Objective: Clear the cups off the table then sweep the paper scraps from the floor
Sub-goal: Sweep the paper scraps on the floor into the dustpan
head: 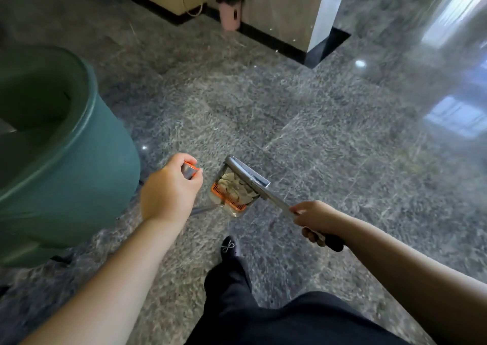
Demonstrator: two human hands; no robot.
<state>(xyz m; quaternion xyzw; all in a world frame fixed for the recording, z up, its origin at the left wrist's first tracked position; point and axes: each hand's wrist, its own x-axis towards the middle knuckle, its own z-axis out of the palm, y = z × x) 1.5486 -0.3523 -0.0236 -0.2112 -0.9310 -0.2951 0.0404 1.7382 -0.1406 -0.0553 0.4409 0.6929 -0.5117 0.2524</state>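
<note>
The left hand (168, 189) curls around the orange-tipped metal handle of a clear dustpan (233, 195) holding pale paper scraps (234, 184); at its 3 o'clock, the right hand (315, 219) grips the silver-headed broom (249, 174), touching the pan's rim; a green round bin (79, 160) stands at 9 o'clock

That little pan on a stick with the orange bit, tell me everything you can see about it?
The dustpan is a small clear-walled box with an orange toothed comb along one edge and a thin metal handle capped in orange. The left hand grips the handle's top. It sits low by the grey stone floor; whether it touches is unclear. Crumpled paper scraps lie inside. The broom, held by the right hand, lies across its far side. A green bin stands left.
</note>
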